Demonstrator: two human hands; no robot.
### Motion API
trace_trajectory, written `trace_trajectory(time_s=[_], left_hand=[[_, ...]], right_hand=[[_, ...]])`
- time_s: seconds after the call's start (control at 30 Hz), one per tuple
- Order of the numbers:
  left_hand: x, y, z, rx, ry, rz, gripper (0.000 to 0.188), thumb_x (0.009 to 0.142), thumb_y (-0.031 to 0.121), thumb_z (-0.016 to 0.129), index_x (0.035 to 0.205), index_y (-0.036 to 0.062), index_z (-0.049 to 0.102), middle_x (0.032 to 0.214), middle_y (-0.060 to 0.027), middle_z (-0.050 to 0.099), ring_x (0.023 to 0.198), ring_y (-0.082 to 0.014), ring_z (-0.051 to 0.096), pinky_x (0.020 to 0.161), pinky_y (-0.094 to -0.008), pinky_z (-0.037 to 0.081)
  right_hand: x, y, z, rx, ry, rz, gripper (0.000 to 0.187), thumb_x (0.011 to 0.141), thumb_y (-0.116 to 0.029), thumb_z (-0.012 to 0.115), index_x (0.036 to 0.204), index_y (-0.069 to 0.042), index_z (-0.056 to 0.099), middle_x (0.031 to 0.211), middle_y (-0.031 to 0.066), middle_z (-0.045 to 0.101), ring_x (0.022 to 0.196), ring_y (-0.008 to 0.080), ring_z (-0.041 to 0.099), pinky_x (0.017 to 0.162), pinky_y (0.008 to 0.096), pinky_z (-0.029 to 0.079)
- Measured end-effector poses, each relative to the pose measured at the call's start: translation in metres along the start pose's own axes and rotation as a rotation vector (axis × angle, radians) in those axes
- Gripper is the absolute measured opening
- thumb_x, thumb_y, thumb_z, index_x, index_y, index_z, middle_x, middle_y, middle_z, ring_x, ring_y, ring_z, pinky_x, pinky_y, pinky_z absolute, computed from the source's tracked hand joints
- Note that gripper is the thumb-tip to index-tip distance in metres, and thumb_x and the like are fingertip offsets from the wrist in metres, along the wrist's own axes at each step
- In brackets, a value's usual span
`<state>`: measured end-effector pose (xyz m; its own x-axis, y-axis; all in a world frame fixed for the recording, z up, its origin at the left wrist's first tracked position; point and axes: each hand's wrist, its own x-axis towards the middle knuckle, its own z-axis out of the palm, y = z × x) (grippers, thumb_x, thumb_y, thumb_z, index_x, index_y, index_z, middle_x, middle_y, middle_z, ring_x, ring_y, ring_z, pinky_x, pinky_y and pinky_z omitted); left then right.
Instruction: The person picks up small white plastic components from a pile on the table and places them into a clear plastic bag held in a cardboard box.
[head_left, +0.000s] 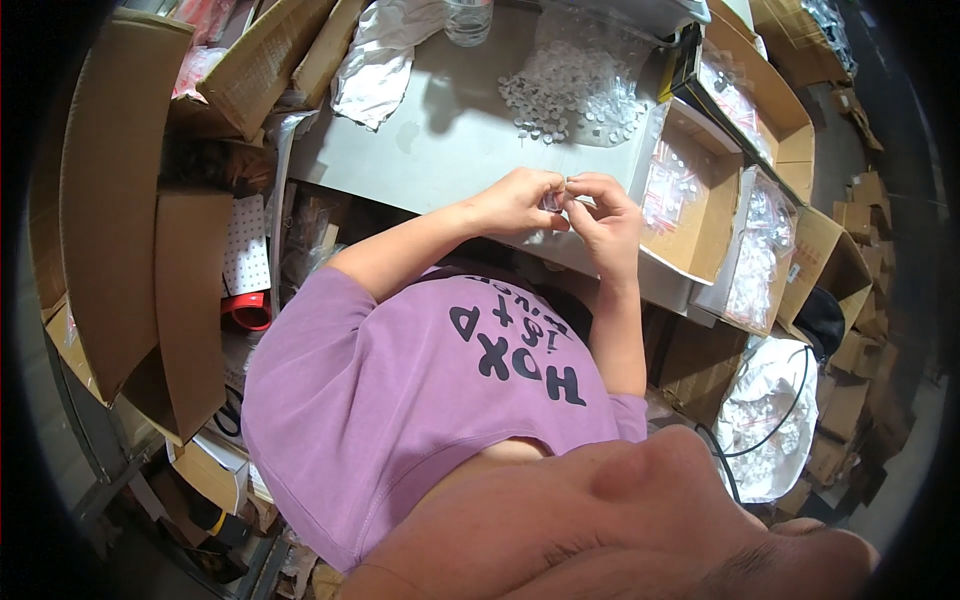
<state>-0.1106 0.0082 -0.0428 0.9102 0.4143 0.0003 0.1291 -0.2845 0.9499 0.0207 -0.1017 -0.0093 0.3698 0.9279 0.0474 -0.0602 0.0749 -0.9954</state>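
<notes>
My left hand (522, 203) and my right hand (608, 222) meet at the near edge of the grey table (440, 150). Between my left thumb and fingers is a small clear plastic piece (550, 202), whose exact kind I cannot make out. My right thumb and forefinger are pinched together right beside it, touching its end or something tiny at it. Beyond my hands, a heap of small round clear plastic pieces (572, 95) spills from a clear plastic bag (600, 50).
To the right stands an open cardboard box (715, 215) with small clear bags in it, beside a tray of bagged pieces (757, 265). A white cloth (375, 75) and a clear cup (468, 20) are at the back. Tall cartons (115, 200) crowd the left.
</notes>
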Motion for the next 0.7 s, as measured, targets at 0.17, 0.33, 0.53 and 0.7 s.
trace_trajectory(time_s=[0.17, 0.33, 0.53, 0.7], left_hand=[[0.006, -0.005, 0.014, -0.163, 0.070, 0.049, 0.023, 0.077, 0.005, 0.068, 0.098, -0.0026, 0.062, 0.087, -0.0096, 0.066, 0.084, -0.0157, 0.063, 0.076, -0.0288, 0.050], [0.007, -0.013, 0.017, -0.354, 0.079, 0.032, 0.018, 0.077, 0.004, 0.065, 0.094, -0.0029, 0.062, 0.089, -0.0059, 0.065, 0.089, -0.0132, 0.063, 0.078, -0.0286, 0.050], [0.007, -0.007, 0.006, -0.306, 0.053, 0.065, 0.012, 0.075, 0.002, 0.067, 0.084, 0.0002, 0.059, 0.081, -0.0004, 0.058, 0.081, -0.0072, 0.054, 0.072, -0.0260, 0.047], [0.007, -0.003, 0.003, -0.330, -0.029, -0.003, 0.016, 0.073, 0.004, 0.070, 0.083, 0.0011, 0.058, 0.082, 0.0014, 0.058, 0.079, -0.0059, 0.051, 0.072, -0.0245, 0.045]], right_hand=[[-0.001, 0.002, 0.007, -0.085, 0.001, -0.055, 0.015, 0.077, 0.005, 0.066, 0.091, 0.002, 0.067, 0.099, 0.0102, 0.062, 0.090, 0.0153, 0.062, 0.076, 0.0252, 0.053], [-0.001, -0.011, 0.011, -0.478, -0.001, -0.245, 0.013, 0.076, -0.001, 0.069, 0.088, 0.001, 0.066, 0.088, 0.0118, 0.067, 0.083, 0.0183, 0.064, 0.072, 0.0282, 0.050], [-0.009, -0.020, 0.009, -0.509, 0.024, -0.158, 0.020, 0.078, -0.001, 0.065, 0.097, -0.001, 0.065, 0.091, 0.0121, 0.068, 0.083, 0.0232, 0.065, 0.077, 0.0328, 0.049], [-0.009, -0.025, 0.008, -0.510, -0.006, -0.237, 0.023, 0.079, 0.000, 0.061, 0.102, -0.003, 0.064, 0.097, 0.0123, 0.067, 0.090, 0.0261, 0.062, 0.081, 0.0362, 0.047]])
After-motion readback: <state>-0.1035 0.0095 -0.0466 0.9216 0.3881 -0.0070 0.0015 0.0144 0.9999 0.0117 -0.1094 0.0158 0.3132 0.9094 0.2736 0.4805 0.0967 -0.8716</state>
